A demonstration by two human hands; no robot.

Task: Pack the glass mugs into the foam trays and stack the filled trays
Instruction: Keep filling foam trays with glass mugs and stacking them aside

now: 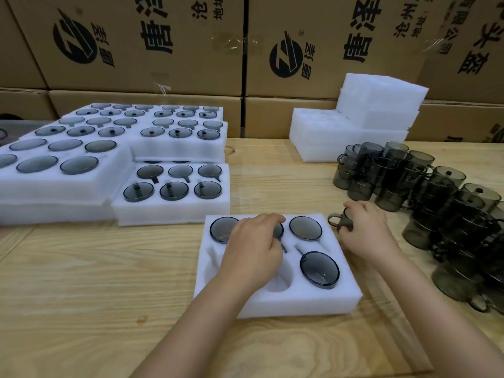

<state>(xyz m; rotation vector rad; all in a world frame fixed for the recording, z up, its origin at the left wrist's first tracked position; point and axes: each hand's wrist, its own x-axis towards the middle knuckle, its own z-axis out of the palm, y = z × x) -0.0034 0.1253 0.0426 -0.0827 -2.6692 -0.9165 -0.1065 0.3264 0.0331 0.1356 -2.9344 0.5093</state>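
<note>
Counter [109, 282] holds stacked filled trays [169, 211]; my tray [272, 304] lacks two mugs, left fingers [270, 221] curled on the seated mug [279, 232], right fingers [354, 214] gripping the next mug [344, 218]

Glossy smoked-glass mugs [425, 192], matt white foam tray [300, 301], grainy wood table [81, 296], cardboard boxes [163, 50].

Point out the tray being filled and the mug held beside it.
tray being filled [286, 304]: head view, bare front wall.
held mug [330, 219]: head view, its handle.
</note>
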